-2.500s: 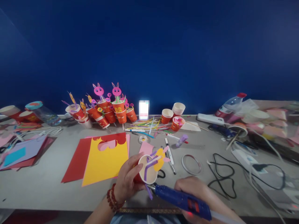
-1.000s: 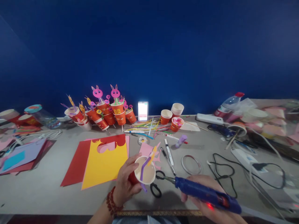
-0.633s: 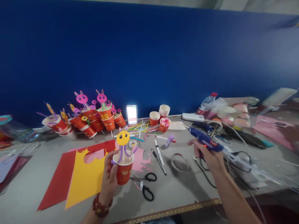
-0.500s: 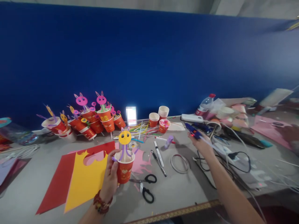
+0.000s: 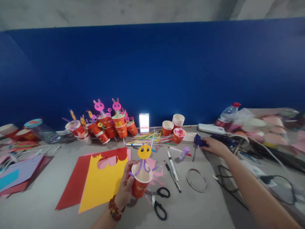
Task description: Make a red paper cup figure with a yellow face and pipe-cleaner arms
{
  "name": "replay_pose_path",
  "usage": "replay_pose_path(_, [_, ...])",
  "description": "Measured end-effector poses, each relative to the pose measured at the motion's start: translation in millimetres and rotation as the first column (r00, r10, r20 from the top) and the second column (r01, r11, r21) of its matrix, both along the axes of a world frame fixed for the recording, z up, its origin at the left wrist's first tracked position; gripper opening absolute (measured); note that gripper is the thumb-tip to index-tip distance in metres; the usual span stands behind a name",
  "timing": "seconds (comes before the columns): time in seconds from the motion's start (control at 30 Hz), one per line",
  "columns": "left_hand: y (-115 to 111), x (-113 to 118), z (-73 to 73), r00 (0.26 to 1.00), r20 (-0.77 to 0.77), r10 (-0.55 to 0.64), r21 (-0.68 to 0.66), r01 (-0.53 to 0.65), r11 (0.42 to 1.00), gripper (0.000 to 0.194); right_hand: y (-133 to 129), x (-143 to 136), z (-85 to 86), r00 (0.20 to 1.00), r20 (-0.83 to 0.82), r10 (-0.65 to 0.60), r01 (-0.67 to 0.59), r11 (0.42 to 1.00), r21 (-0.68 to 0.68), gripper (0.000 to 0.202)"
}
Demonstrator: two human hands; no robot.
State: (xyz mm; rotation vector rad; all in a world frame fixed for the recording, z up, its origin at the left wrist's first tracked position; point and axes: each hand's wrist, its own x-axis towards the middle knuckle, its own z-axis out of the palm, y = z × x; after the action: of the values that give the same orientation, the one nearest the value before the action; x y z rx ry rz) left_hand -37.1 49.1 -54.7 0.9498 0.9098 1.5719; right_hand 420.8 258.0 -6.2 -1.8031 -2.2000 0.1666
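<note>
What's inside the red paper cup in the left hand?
Bent purple stems show inside the red paper cup, below a round yellow paper face. The cup's near side covers its bottom, so that can't be seen.

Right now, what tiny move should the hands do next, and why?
Probably rest the blue glue gun on the table and let go: the right hand has it near the white box, well away from the red cup, which the left hand grips, its yellow face standing above the rim.
</note>
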Motion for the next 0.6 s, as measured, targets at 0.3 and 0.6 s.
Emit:
replay_pose_path(0.3, [1, 0, -9.9, 0.999, 0.006, -0.047, 0.091, 0.046, 0.995, 0.044, -105, -76, 39.4, 0.951, -0.293, 0.102, 0.017, 0.926, 0.378, 0.023])
replay_pose_path(0.6, [-6, 4, 4.4, 0.996, 0.062, -0.063, 0.060, 0.059, 0.996, 0.040, -182, -234, 27.3, 0.540, -0.759, 0.365, -0.508, 0.860, 0.052, 0.039])
